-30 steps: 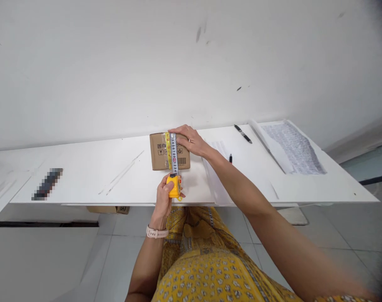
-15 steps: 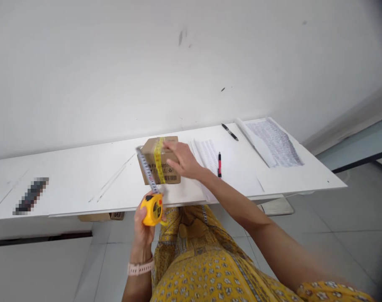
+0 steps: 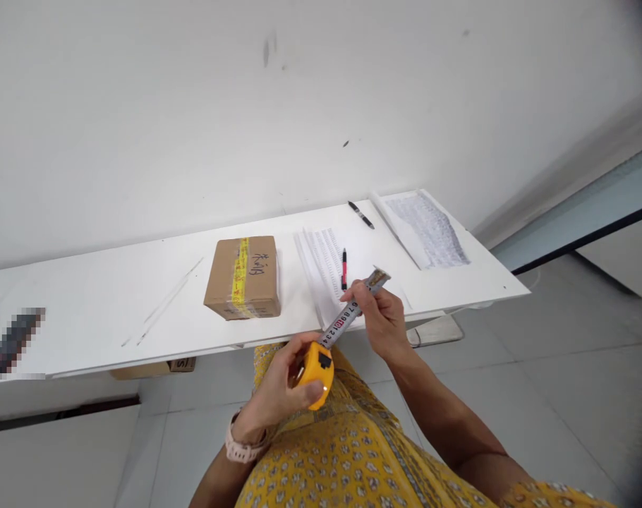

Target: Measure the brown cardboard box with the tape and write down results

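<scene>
In the head view, the person's left hand (image 3: 283,384) is wrapped around the yellow case of a tape measure (image 3: 317,365), held low in the picture in front of the near edge of the desk (image 3: 88,310). From the case the tape blade (image 3: 353,307) runs up toward two o'clock, and the right hand (image 3: 382,317) pinches it between thumb and fingers partway along; the free tip of the blade sticks out past the fingers. Both hands are thus closed on the tool, clear of the desk top. A pale watch (image 3: 244,446) sits on the left wrist.

At about ten o'clock from the hands, a small cardboard box (image 3: 243,277) lies flat on the desk with a yellow tape strip across its top and dark handwriting beside the strip; neither hand touches it. Just to the box's three o'clock lies a printed sheet (image 3: 324,264) with a red and black pen (image 3: 344,268) resting on it. Farther toward two o'clock, a black pen (image 3: 361,214) lies on the bare desk, and beyond it a second printed paper (image 3: 424,227) lies near the desk's far right corner. A blurred dark object (image 3: 11,342) rests at the desk's left end, at nine o'clock. A white wall rises behind the desk.
</scene>
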Demonstrator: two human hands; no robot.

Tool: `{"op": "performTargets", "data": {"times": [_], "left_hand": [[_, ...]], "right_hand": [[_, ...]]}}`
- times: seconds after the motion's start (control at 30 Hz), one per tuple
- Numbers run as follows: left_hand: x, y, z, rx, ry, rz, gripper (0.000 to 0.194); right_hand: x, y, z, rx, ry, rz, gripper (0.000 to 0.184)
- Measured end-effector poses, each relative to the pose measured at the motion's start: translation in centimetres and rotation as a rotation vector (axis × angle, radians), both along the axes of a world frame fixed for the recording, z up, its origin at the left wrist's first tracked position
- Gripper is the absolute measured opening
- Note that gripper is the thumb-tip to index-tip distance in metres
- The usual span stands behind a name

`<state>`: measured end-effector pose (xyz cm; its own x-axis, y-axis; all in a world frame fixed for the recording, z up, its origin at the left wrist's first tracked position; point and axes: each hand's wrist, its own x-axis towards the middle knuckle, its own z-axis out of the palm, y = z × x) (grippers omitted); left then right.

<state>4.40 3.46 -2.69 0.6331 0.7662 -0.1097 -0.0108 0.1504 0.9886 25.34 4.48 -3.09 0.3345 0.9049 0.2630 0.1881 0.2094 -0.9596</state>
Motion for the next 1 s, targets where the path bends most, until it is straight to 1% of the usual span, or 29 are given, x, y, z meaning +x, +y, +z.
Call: {"op": "performTargets", "data": {"times": [0.07, 0.13, 0.2, 0.27, 0.33, 0.4, 0.43, 0.5, 0.53, 0.6, 0.67, 0.73, 0.8, 0.87, 0.93, 1.0], "left_hand": [[2.2, 0.7, 0.1, 0.006, -0.064, -0.051, 0.078], [4.0, 1.5, 0.1, 0.022, -0.124, -0.072, 0.089], [5.2, 2.3, 0.2, 0.053, -0.12, -0.085, 0.09], [6.0, 3.3, 0.7, 0.095, -0.082, -0.072, 0.087], [6.8, 4.7, 1.4, 0.144, -0.072, -0.016, 0.085], [8.1, 6.6, 2.1, 0.206, -0.089, 0.07, 0.081], [9.0, 7.7, 2.4, 0.244, -0.094, 0.122, 0.078], [11.3, 10.1, 2.3, 0.351, -0.078, 0.227, 0.074], [12.4, 11.2, 1.9, 0.408, -0.059, 0.277, 0.073], [14.4, 13.2, 0.6, 0.543, 0.02, 0.319, 0.072], [15.6, 14.4, -1.3, 0.707, 0.176, 0.348, 0.07], [15.8, 14.8, -3.4, 0.832, 0.372, 0.339, 0.065], [15.2, 14.5, -5.0, 0.908, 0.586, 0.301, 0.06], [14.5, 13.9, -6.1, 0.95, 0.739, 0.259, 0.054], [13.9, 13.5, -6.7, 0.989, 0.815, 0.231, 0.049], [13.7, 13.3, -7.1, 1.024, 0.854, 0.221, 0.049]], "right_hand": [[0.5, -1.1, -0.7, -0.012, -0.018, 0.021, 0.035], [0.5, -1.9, -1.5, -0.033, -0.02, 0.061, 0.028], [0.7, -2.4, -2.2, -0.051, 0.004, 0.057, 0.026], [1.7, -2.1, -2.7, -0.066, 0.021, 0.022, 0.029], [3.5, -0.8, -3.0, -0.105, -0.014, -0.025, 0.032], [5.8, 1.7, -3.3, -0.188, -0.115, -0.107, 0.039], [6.9, 3.3, -3.5, -0.24, -0.201, -0.172, 0.041], [8.4, 6.7, -4.0, -0.355, -0.415, -0.268, 0.034], [8.7, 8.4, -4.3, -0.434, -0.509, -0.26, 0.031], [8.6, 10.9, -4.9, -0.547, -0.697, -0.173, 0.03], [8.3, 12.2, -5.4, -0.567, -0.838, -0.054, 0.031], [8.5, 12.2, -6.0, -0.529, -0.889, 0.019, 0.029], [9.6, 11.5, -6.6, -0.462, -0.81, 0.02, 0.028], [11.3, 10.4, -7.1, -0.376, -0.585, -0.003, 0.029], [12.9, 9.4, -7.4, -0.268, -0.301, 0.005, 0.029], [13.9, 8.7, -7.3, -0.172, -0.092, 0.026, 0.031]]}}
